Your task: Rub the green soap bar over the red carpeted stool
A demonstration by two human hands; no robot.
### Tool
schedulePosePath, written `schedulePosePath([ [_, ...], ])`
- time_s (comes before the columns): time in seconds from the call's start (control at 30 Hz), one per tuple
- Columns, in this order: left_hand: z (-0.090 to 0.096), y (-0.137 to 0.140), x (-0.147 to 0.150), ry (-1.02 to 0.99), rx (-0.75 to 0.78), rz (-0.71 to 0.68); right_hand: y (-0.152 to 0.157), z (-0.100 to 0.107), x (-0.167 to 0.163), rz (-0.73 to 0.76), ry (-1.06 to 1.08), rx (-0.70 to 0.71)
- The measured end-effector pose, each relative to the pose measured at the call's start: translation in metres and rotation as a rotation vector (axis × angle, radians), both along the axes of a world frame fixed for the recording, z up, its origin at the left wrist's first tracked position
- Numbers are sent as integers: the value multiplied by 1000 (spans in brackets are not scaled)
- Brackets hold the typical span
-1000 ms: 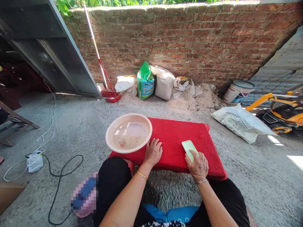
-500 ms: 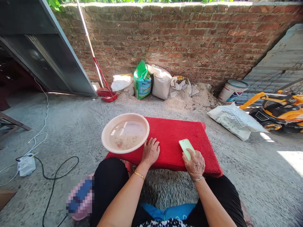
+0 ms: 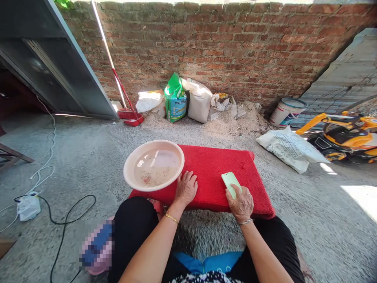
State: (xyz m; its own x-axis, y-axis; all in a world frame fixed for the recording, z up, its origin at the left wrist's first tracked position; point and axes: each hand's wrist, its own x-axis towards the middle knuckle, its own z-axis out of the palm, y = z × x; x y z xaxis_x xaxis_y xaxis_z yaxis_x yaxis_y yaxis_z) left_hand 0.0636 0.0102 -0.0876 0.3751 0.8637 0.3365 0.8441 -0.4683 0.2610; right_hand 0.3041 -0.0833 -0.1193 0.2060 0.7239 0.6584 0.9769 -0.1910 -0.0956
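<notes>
My left hand point(image 3: 186, 188) lies flat on a red plush cloth point(image 3: 218, 165), fingers stretched out, with its fingertips close by the rim of a pale pink basin point(image 3: 128, 180). Whether they touch the rim I cannot tell. The basin holds water with light specks and a small reddish patch at the bottom. My right hand point(image 3: 242, 203) is closed on a phone in a light green case point(image 3: 230, 181), which rests tilted on the cloth. The lower part of the phone is hidden under my fingers and thumb.
Against the brick wall point(image 3: 220, 43) stand a green and blue bag point(image 3: 176, 104), a white sack point(image 3: 200, 103) and a bucket point(image 3: 288, 111). A filled sack point(image 3: 291, 149) lies by a yellow-black toy vehicle point(image 3: 341, 137). Cables and a white power strip point(image 3: 28, 207) lie on the floor at left.
The view has shifted slightly, so everything appears a little further left. Both hands keep their places on the cloth, and the right still holds the phone.
</notes>
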Motion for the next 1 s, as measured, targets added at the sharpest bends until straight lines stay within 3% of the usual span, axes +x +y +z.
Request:
schedulePosePath([
  [1.0,3,-2,1,6,-31,3,-2,-1,1,-15,13,-15],
])
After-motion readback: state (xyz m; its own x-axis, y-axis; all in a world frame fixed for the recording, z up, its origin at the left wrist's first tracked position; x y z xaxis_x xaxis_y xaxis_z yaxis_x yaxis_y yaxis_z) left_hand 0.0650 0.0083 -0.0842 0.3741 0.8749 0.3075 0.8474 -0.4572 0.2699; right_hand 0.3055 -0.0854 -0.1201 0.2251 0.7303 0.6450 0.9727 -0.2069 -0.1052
